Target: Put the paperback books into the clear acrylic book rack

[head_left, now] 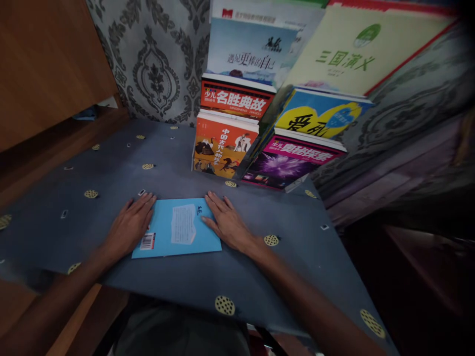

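One blue book (163, 225) lay flat near the front edge of the table (115, 168), its back face up, between a person's two bare hands. The left hand (134, 220) rested palm down at the book's left side, fingers stretched out and fairly close together, reaching its upper left corner. A barcode (147, 241) showed just beside that hand. The right hand (227, 220) lay palm down over the upper right corner, its fingers extended and its thumb spread inward across the cover. Neither hand was pinching the book. A pale panel of small print (183, 224) showed between them.

Beyond the hands, books stood in two rows, one behind another. On the left, an orange book (218, 143) stood foremost, with a red book (233, 99) and a pale blue book (248, 44) behind. On the right, a purple book (285, 160) stood before a blue and yellow book (319, 113) and a cream book (345, 59). Patterned wallpaper (159, 74) rose behind the table.
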The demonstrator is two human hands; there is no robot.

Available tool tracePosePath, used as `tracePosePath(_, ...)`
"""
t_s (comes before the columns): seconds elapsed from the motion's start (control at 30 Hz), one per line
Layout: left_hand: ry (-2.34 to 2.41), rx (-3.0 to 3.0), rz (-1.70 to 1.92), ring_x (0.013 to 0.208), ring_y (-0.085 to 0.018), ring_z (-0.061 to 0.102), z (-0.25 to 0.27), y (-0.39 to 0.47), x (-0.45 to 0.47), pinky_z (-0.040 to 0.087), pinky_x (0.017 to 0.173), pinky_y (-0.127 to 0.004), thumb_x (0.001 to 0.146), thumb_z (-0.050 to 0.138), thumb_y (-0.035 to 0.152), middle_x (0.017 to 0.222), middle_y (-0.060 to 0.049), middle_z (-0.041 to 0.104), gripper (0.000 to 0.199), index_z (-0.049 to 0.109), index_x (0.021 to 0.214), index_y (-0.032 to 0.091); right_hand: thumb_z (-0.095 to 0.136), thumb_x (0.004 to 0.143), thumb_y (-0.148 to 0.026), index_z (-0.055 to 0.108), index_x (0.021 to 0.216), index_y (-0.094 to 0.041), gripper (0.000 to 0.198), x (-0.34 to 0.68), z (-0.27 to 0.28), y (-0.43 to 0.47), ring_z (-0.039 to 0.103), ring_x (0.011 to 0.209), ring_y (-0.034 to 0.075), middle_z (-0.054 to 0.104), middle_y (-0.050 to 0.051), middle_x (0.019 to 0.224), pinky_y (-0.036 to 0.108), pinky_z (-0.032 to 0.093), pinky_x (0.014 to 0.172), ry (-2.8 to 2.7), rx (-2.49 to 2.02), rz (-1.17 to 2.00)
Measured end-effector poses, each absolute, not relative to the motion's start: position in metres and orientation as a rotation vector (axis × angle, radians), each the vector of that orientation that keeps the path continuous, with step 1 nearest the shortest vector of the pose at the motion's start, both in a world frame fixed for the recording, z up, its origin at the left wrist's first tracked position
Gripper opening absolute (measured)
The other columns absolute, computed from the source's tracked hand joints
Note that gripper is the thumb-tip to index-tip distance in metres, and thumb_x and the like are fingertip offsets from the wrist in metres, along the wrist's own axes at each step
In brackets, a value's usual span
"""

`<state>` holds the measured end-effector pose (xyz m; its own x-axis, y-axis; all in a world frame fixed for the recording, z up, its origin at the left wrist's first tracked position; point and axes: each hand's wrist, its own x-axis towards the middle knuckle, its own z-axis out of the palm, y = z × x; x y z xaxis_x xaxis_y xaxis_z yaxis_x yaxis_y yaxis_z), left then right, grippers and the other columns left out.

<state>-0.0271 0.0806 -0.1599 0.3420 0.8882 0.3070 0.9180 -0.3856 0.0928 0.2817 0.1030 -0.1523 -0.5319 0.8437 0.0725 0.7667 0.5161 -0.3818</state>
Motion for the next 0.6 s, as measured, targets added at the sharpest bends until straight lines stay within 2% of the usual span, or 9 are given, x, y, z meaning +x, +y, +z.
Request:
tracePosePath(0.1,-1.658,-2.467,-0.46,0.137,-0.033,0.053,-0.155,0.08,-0.026,0.044,0.11,-0.057,0.106,0.019,0.04,0.146,-0.019,0.058,0.059,0.056,0.14,0.009,0.031,0.103,-0.058,0.03,0.16,-0.019,0.069,0.283,-0.156,0.102,0.03,0.153,0.028,0.033,0.014,0.164,0.057,0.025,0.125,-2.477,-1.34,0.428)
tracePosePath(0.2,-1.578,-2.453,-0.423,0.138,-0.036,0.051,-0.147,0.076,-0.021,0.041,0.111,-0.061,0.106,0.02,0.037,0.145,-0.022,0.057,0.058,0.061,0.133,0.008,0.032,0.103,-0.058,0.031,0.159,-0.018,0.068,0.282,-0.158,0.103,0.031,0.152,0.028,0.034,0.014,0.163,0.057,0.025,0.125,-2.475,-1.331,0.41)
tracePosePath(0.3,-1.434,-2.537,-0.413,0.139,-0.034,0.05,-0.142,0.065,-0.01,0.036,0.115,-0.06,0.106,0.025,0.042,0.144,-0.019,0.059,0.054,0.065,0.128,0.012,0.031,0.104,-0.057,0.034,0.158,-0.017,0.067,0.282,-0.158,0.103,0.031,0.153,0.028,0.034,0.015,0.163,0.057,0.025,0.125,-2.475,-1.336,0.401)
tracePosePath(0.37,-1.316,-2.645,-0.402,0.14,-0.031,0.05,-0.143,0.055,0.001,0.034,0.117,-0.057,0.104,0.031,0.053,0.146,-0.016,0.058,0.057,0.062,0.134,0.016,0.031,0.104,-0.056,0.035,0.157,-0.015,0.067,0.282,-0.158,0.103,0.031,0.153,0.028,0.035,0.016,0.163,0.056,0.025,0.125,-2.474,-1.344,0.401)
tracePosePath(0.47,-1.205,-2.745,-0.357,0.144,-0.032,0.044,-0.148,0.042,0.014,0.034,0.117,-0.056,0.097,0.035,0.069,0.151,-0.014,0.054,0.072,0.052,0.145,0.018,0.032,0.104,-0.054,0.037,0.156,-0.014,0.065,0.282,-0.158,0.103,0.03,0.153,0.027,0.036,0.016,0.162,0.056,0.024,0.125,-2.468,-1.34,0.402)
tracePosePath(0.6,-1.183,-2.725,-0.304,0.145,-0.034,0.042,-0.152,0.037,0.024,0.035,0.115,-0.057,0.096,0.03,0.071,0.153,-0.015,0.051,0.077,0.049,0.148,0.018,0.033,0.104,-0.053,0.041,0.154,-0.012,0.064,0.282,-0.158,0.102,0.03,0.153,0.027,0.036,0.017,0.161,0.057,0.025,0.124,-2.449,-1.338,0.407)
